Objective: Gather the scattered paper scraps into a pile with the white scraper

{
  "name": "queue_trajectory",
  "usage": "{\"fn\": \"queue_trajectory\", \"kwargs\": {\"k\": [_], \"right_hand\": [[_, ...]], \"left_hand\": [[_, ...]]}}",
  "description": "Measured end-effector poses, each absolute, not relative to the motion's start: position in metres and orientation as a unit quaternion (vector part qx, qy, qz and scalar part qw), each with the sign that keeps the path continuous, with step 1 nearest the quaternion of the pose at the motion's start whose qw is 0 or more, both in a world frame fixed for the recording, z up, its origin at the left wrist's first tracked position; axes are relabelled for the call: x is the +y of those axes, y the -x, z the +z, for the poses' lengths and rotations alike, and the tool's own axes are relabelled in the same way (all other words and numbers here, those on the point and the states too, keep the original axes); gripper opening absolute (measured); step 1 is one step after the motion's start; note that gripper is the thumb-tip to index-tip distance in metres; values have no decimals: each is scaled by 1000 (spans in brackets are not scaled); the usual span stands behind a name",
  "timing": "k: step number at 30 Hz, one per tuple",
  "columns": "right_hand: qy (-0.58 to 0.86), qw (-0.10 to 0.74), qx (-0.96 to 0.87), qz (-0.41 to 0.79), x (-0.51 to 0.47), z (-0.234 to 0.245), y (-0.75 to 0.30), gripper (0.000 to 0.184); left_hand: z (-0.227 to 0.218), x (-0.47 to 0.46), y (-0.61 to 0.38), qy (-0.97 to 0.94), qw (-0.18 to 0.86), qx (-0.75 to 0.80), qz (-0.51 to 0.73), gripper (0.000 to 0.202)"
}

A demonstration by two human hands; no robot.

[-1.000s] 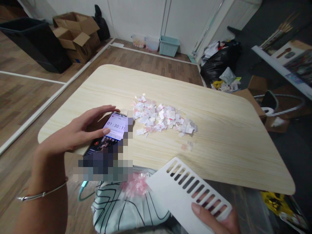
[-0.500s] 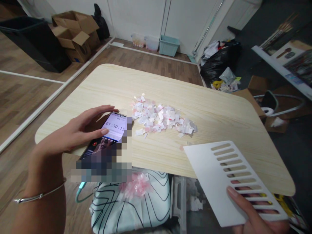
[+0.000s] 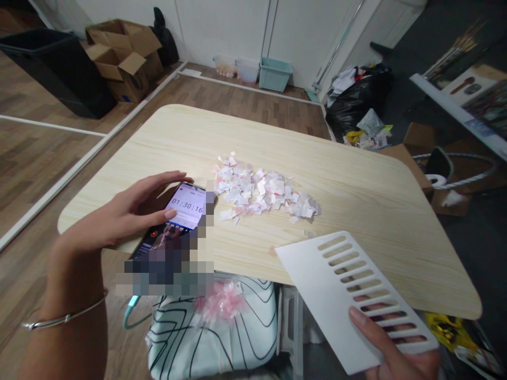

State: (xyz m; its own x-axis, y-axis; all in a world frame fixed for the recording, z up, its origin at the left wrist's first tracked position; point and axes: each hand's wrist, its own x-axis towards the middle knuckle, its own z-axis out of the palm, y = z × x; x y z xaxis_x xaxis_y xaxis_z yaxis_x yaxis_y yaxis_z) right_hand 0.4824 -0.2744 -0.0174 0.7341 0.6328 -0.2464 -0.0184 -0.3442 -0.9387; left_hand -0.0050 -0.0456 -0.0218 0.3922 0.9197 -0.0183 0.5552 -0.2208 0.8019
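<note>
My left hand [image 3: 119, 216] curls round a phone [image 3: 180, 211] at the near left edge of a pale wooden table [image 3: 356, 174]; its screen shows a timer. My right hand [image 3: 390, 351] grips a white slotted plastic panel [image 3: 352, 295] held over the table's near edge, its thumb on top. A pile of small white and pink paper scraps [image 3: 263, 192] lies in the middle of the table, to the right of the phone. More pink scraps [image 3: 224, 301] rest on a patterned cloth [image 3: 206, 332] in my lap.
Cardboard boxes [image 3: 122, 55] and a black bin [image 3: 59, 71] stand on the wooden floor at back left. A teal basket [image 3: 274, 74] sits by the white wall. A black rubbish bag [image 3: 358, 97] and clutter lie at right.
The white slotted panel and my right hand swung from low centre out to the right, then drifted slightly back left. The phone timer advanced by a second. My left hand stayed put.
</note>
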Motion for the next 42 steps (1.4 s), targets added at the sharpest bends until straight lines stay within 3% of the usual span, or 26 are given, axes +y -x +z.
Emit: {"fn": "queue_trajectory", "kwargs": {"k": [3, 10, 26, 37, 42], "right_hand": [[772, 527, -205, 291, -271, -17, -491, 43], [747, 584, -180, 262, -263, -17, -485, 58], [731, 550, -223, 337, -266, -7, -421, 38], [727, 531, -182, 396, -264, -16, -461, 51], [730, 538, -206, 368, -266, -10, -435, 42]], "left_hand": [[-23, -46, 4, -744, 379, 495, 240, 86], [-21, -46, 3, -740, 382, 500, 238, 88], [-22, -47, 4, -737, 390, 494, 246, 86], [-21, -47, 3, -730, 401, 494, 249, 87], [-20, -48, 2, -722, 408, 499, 251, 85]]}}
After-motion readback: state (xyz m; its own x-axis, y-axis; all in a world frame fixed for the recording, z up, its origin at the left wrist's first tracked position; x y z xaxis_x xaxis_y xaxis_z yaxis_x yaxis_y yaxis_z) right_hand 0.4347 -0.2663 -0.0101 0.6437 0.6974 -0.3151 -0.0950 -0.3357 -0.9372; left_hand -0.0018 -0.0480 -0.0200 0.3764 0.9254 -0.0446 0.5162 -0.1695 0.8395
